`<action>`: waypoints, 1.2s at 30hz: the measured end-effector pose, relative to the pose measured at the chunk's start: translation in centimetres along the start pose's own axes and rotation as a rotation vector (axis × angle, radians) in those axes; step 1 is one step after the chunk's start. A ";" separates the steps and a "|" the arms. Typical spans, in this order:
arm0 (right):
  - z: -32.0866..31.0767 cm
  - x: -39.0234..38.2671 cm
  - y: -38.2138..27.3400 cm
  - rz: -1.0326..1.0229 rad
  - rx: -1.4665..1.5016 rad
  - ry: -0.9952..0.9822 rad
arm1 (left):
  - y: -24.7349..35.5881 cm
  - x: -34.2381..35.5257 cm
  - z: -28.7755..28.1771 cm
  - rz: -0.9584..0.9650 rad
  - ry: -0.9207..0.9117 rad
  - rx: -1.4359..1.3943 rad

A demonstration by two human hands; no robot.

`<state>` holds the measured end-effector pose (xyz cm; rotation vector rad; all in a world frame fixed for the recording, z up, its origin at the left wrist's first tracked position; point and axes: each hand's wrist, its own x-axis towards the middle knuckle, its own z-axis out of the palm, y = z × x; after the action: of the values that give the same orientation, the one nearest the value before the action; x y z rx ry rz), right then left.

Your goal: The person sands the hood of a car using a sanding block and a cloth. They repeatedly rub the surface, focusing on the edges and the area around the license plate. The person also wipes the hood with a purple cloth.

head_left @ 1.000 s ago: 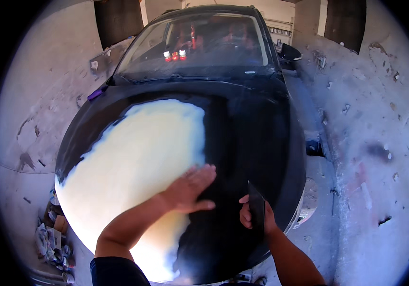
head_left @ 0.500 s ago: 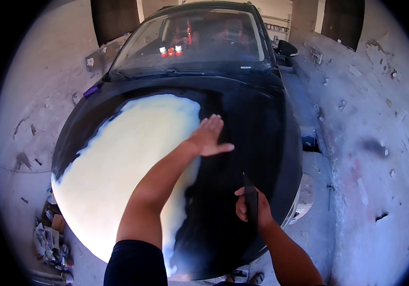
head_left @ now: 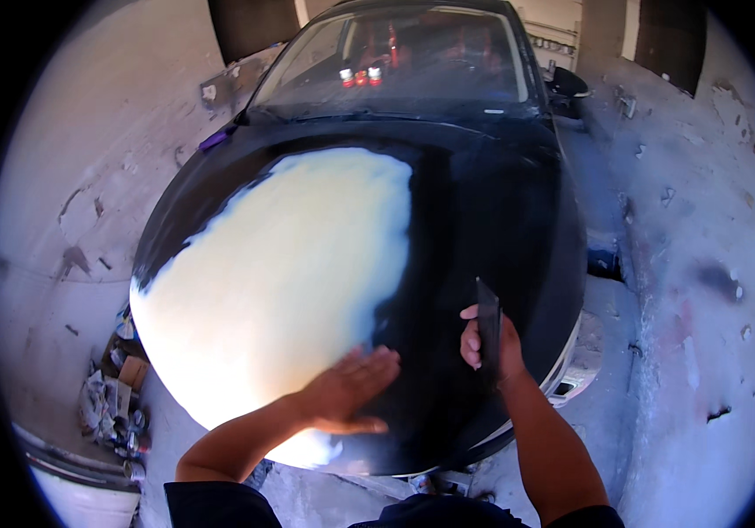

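My left hand (head_left: 349, 392) lies flat with fingers stretched out on the car's black hood (head_left: 492, 202), at the lower right edge of a large pale cream patch (head_left: 272, 273) that covers much of the hood's left side. To its upper right, my right hand (head_left: 505, 343) grips a thin dark flat object (head_left: 488, 321), held upright above the black part of the hood; what exactly it is, I cannot tell.
Beyond the hood are the windshield (head_left: 421, 62) and side mirror (head_left: 567, 82). A purple item (head_left: 215, 139) sits by the hood's rear left edge. Scuffed walls (head_left: 703, 194) flank the car. Assorted clutter (head_left: 109, 400) lies low at the left.
My left hand went forward up the patch's edge, then came back nearer me, lower than a second ago. My right hand keeps its grip. The view has shifted, so the car appears higher.
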<state>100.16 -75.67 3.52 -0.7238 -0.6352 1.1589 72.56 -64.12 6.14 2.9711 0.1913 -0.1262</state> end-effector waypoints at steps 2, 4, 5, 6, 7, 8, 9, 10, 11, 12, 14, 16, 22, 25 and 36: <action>-0.1 0.0 0.1 -0.027 -0.002 -0.001 | -2.8 -2.2 0.4 -0.223 0.110 0.024; -0.1 0.1 0.1 -0.031 0.016 -0.053 | -8.8 -4.7 0.4 -0.526 0.254 0.041; -0.3 0.1 0.3 -0.032 0.021 -0.076 | -11.4 -5.4 0.1 -0.675 0.301 0.046; -0.4 0.2 0.4 -0.041 -0.014 -0.077 | -12.6 -5.1 -0.2 -0.775 0.316 0.060; -0.1 0.3 0.4 -0.044 -0.007 -0.059 | -13.3 -5.1 -0.5 -0.875 0.331 0.077; 0.4 0.1 0.5 -0.042 0.000 -0.038 | -12.9 -4.7 -0.4 -0.924 0.337 0.096; 0.9 0.1 0.7 -0.041 0.010 -0.018 | -12.1 -3.7 -0.1 -0.974 0.342 0.118; 0.8 0.1 0.7 -0.035 0.004 -0.033 | -10.9 -2.4 0.4 -1.018 0.352 0.134; 0.4 0.1 0.6 -0.041 0.017 -0.047 | -9.0 -1.4 0.5 -0.984 0.305 0.163; 0.0 0.1 0.6 -0.047 0.035 -0.063 | -6.8 -0.6 0.8 -0.930 0.292 0.169; -0.6 0.2 0.6 -0.059 0.030 -0.101 | -1.9 0.2 2.2 -0.773 0.307 0.171; -0.9 0.3 0.9 -0.060 0.033 -0.125 | 3.0 -0.4 3.9 -0.588 0.368 0.114; -1.4 0.7 0.9 -0.048 0.056 -0.198 | 13.0 -3.2 8.8 -0.437 0.277 0.012; -1.8 0.6 0.9 -0.045 0.047 -0.203 | 12.2 -6.2 12.0 -0.418 0.302 0.088; -1.9 1.0 0.6 0.057 0.148 -0.321 | 1.5 -15.5 13.2 -1.607 0.707 -0.049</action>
<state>101.58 -74.92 1.96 -0.4351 -0.7907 1.3733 56.46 -69.67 -5.16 1.8602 2.3727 0.6975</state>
